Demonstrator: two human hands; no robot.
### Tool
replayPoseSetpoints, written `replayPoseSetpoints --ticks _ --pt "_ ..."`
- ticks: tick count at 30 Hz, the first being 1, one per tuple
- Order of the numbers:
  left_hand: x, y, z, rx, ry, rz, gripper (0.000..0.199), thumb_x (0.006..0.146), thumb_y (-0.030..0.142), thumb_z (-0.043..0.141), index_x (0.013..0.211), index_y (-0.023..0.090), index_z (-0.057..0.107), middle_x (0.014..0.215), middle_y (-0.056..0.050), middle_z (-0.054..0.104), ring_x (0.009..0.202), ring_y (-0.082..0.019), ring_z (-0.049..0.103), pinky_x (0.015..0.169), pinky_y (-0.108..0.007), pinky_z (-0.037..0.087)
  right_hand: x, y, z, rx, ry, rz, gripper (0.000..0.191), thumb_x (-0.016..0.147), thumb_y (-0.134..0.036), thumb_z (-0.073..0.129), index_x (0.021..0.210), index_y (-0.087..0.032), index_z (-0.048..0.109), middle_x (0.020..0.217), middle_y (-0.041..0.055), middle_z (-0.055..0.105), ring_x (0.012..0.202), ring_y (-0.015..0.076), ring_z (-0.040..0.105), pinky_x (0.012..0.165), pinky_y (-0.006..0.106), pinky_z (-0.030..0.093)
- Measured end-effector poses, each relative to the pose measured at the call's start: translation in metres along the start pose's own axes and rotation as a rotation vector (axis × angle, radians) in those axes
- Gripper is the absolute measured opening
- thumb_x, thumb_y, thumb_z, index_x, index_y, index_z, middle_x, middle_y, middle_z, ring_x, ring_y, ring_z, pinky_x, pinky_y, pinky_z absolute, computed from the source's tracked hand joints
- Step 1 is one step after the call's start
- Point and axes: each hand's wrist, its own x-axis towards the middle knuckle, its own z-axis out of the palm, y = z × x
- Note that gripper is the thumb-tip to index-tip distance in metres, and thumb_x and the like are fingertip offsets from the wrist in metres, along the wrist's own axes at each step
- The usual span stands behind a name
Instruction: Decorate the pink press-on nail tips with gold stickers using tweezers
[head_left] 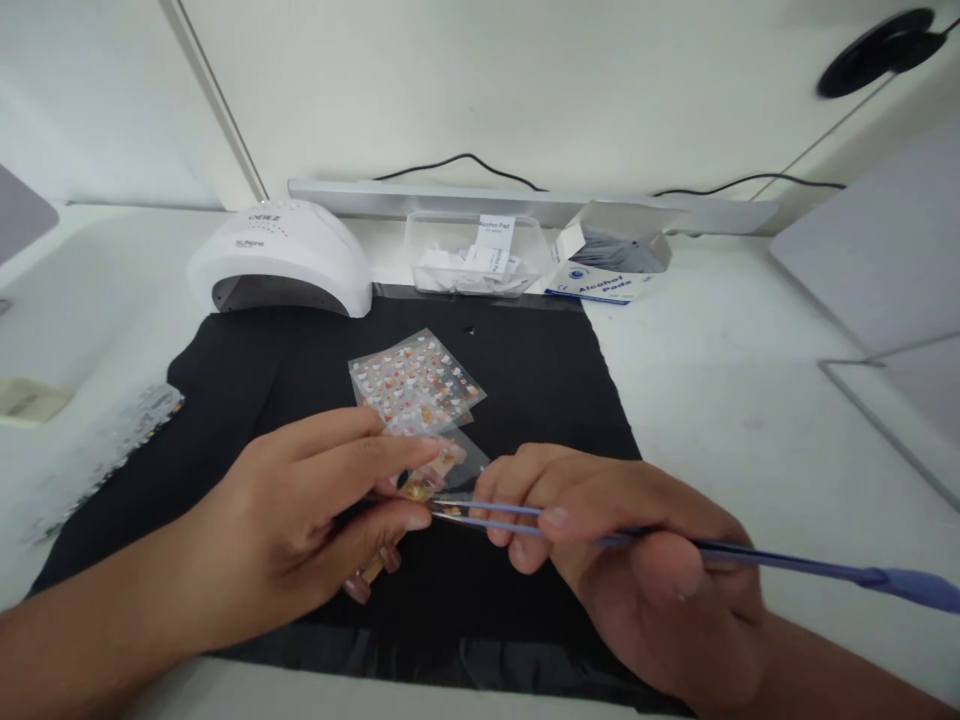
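Note:
My left hand (307,500) is closed, pinching a small glossy piece (418,487) with gold and dark marks between thumb and fingers. Its exact kind is hard to make out, as the fingers cover much of it. My right hand (622,540) grips a pair of purple tweezers (787,567). The silvery tips of the tweezers reach the lower right edge of that piece; whether something sits between them is too small to tell. Just beyond my left fingers lie overlapping clear sticker sheets (417,380) printed with small white, red and orange figures.
A black mat (540,390) covers the middle of the white table (712,380). Behind it stand a white nail lamp (281,245), a clear tub (420,240) of alcohol pad packets and an open alcohol pads box (600,283). A glittery silver strip (105,455) lies at left.

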Motion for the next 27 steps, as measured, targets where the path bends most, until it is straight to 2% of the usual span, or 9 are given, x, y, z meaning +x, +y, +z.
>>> replayPoseSetpoints --ticks 4,8,13,19,23,27 --pt "0.001 0.002 0.001 -0.116 0.03 -0.055 0.019 0.097 0.015 0.062 0.115 0.018 0.067 0.08 -0.002 0.071 0.069 -0.01 0.07 0.057 -0.014 0.057 -0.002 -0.001 0.0 -0.017 0.0 -0.024 0.031 0.101 -0.033 0.053 0.108 -0.018 0.079 0.067 0.0081 0.069 0.071 0.024 0.069 0.068 0.045 0.061" --pt "0.001 0.005 0.001 -0.188 0.053 -0.122 0.016 0.094 0.016 0.065 0.108 0.023 0.071 0.079 0.0 0.072 0.066 -0.011 0.072 0.055 -0.015 0.058 -0.007 -0.001 -0.002 -0.059 -0.002 -0.015 0.035 0.103 -0.037 0.048 0.107 -0.02 0.078 0.07 0.0074 0.071 0.075 0.0245 0.073 0.071 0.045 0.063" --pt "0.0 0.005 -0.001 -0.181 0.049 -0.117 0.011 0.094 0.016 0.065 0.104 0.019 0.071 0.082 -0.003 0.073 0.067 -0.012 0.072 0.053 -0.016 0.056 -0.011 0.001 -0.004 -0.102 -0.006 -0.043 0.032 0.103 -0.036 0.05 0.11 -0.022 0.078 0.071 0.0073 0.073 0.075 0.0239 0.073 0.072 0.044 0.063" --pt "0.002 0.005 -0.003 -0.191 -0.013 -0.101 0.012 0.096 0.015 0.062 0.104 0.019 0.07 0.081 -0.001 0.069 0.064 -0.009 0.069 0.054 -0.013 0.054 -0.015 0.001 -0.008 -0.081 -0.093 -0.069 0.034 0.102 -0.034 0.048 0.119 -0.018 0.073 0.082 0.0102 0.072 0.083 0.0265 0.073 0.078 0.049 0.062" --pt "0.002 0.006 -0.003 -0.212 -0.019 -0.115 0.011 0.096 0.015 0.061 0.102 0.02 0.069 0.079 0.001 0.065 0.06 -0.007 0.068 0.053 -0.012 0.055 -0.011 0.001 -0.004 -0.05 -0.05 -0.09 0.031 0.1 -0.031 0.054 0.114 -0.015 0.077 0.075 0.0098 0.07 0.076 0.0254 0.071 0.075 0.047 0.062" --pt "0.003 0.008 -0.002 -0.31 -0.042 -0.167 0.011 0.096 0.013 0.06 0.101 0.021 0.066 0.078 0.003 0.063 0.055 -0.006 0.068 0.053 -0.011 0.056 -0.008 0.0 -0.002 -0.061 -0.064 -0.097 0.031 0.1 -0.03 0.054 0.114 -0.016 0.077 0.074 0.0099 0.069 0.074 0.0248 0.071 0.075 0.047 0.063"
